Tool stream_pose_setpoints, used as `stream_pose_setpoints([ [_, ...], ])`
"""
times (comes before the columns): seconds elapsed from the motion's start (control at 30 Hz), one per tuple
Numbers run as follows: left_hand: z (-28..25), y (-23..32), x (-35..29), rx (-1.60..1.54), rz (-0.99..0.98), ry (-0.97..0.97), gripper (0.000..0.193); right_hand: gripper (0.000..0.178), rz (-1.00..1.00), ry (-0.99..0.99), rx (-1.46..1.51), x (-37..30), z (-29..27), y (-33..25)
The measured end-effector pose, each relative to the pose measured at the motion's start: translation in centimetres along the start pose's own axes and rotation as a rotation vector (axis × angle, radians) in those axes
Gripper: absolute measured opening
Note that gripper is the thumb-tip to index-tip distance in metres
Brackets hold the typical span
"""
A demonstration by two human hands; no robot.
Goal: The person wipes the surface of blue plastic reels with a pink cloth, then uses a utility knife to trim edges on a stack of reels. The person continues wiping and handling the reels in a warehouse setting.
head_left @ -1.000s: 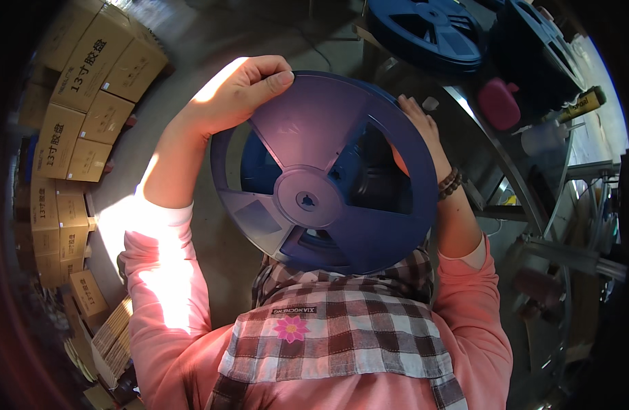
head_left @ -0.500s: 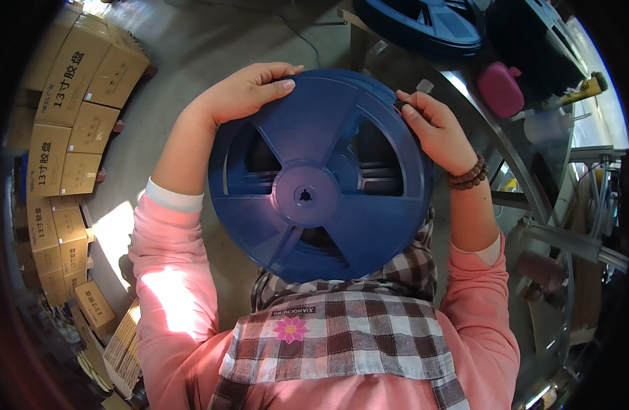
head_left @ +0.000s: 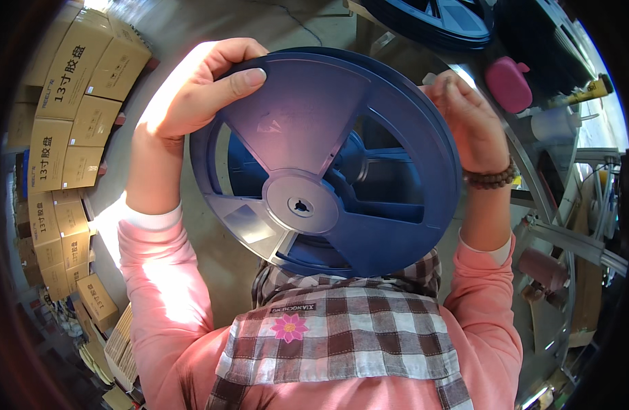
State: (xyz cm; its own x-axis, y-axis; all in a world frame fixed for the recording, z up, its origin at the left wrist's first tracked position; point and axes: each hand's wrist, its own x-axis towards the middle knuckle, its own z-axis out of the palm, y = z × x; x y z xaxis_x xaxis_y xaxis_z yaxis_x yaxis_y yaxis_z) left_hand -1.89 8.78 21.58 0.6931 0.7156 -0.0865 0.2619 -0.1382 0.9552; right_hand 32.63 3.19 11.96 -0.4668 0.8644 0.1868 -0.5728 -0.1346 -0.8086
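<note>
A large blue plastic reel [head_left: 314, 212] stands tilted in front of my body, its lower edge against the checked apron [head_left: 342, 335]. Its front face has wide cut-out windows and a round hub with a small keyed hole. Behind it more blue rim shows through the windows. My left hand [head_left: 212, 85] grips the upper left rim, thumb on the front face and fingers behind. At the upper right rim is my right hand [head_left: 468, 119], its fingers curled together. A small pale piece [head_left: 429, 78] shows by those fingertips; what they pinch is not clear.
Stacked brown cartons [head_left: 58, 140] line the left side. At the upper right lie more blue reels [head_left: 437, 27], a pink case [head_left: 508, 85] and a white bottle [head_left: 553, 126] on a table. A metal bar [head_left: 574, 242] juts in at the right.
The reel has tilted, its left side rising into the sunlight. My left hand has moved up and left with it. My right hand has shifted right; the small dark piece at its fingertips no longer shows.
</note>
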Motion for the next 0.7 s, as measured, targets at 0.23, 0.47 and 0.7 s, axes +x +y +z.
stream_pose_setpoints([
  [0.23, -0.3, 0.8, -1.0, 0.022, 0.032, -0.005, 0.025, 0.021, -0.199, -0.012, -0.248, 0.6, 2.8, 7.7],
  [0.47, -1.0, 0.1, -1.2, -0.015, 0.03, -0.035, 0.025, 0.011, -0.141, 0.014, -0.294, 1.3, 7.2, 6.8],
  [0.7, -1.4, -0.6, -0.9, -0.06, 0.003, -0.065, 0.032, 0.021, -0.363, 0.008, -0.926, 0.4, 4.0, 5.9],
])
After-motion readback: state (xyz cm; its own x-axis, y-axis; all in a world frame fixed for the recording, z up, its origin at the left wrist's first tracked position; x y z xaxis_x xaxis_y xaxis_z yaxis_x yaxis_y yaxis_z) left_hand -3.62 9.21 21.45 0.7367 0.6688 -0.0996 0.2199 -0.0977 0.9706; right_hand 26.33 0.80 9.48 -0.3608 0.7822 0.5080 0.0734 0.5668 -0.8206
